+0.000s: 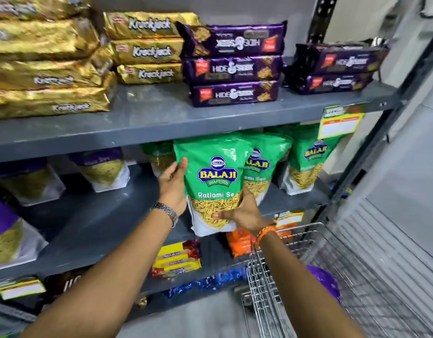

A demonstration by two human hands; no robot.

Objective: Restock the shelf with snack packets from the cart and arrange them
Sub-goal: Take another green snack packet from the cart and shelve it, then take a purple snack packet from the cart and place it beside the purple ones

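Three grey metal shelves fill most of the frame, with a wire cart poking in at lower right. Top shelf has gold Krackjack biscuit packs stacked at upper left and centre, then purple Hide & Seek packs in two piles further right, the top one of the nearer pile flipped upside down. A yellow price tag hangs off that shelf's front edge at right; I can't read its print.

Middle shelf: purple-topped sev bags stand on the left, green Balaji bags on the right. Dead centre, a green snack packet reading "BALAJI WAFERS" and "Ratlami Sev" is held upright at the front edge of that shelf, covering part of the green bag right behind it. Left hand is wrapped around its left side, thumb on the front, wristwatch showing. Right hand clamps the lower right corner, orange thread band on the wrist.

Lower down, yellow-red biscuit packs and an orange bag sit on the bottom shelf, blurry.
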